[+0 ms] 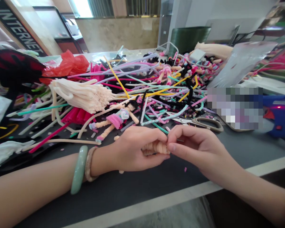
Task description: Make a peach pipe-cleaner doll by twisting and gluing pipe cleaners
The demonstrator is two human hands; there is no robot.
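Note:
Between my hands is a coiled beige pipe cleaner piece [158,148], its far side hidden by fingers. My left hand [135,147] wraps thumb and fingers round it. At its right end, the thumb and forefinger of my right hand [197,144] pinch the same piece. Just beyond my left hand lies a pipe cleaner doll [115,120] with black hair and a pink and lilac outfit. Scissors [204,123] with grey-brown handles rest past my right hand.
A bundle of cream pipe cleaners [83,95] lies among many loose coloured stems. At the right are a blue glue gun [281,115] with a red light and a blurred-out phone-like object [237,110]. A red plastic bag [66,65] sits back left.

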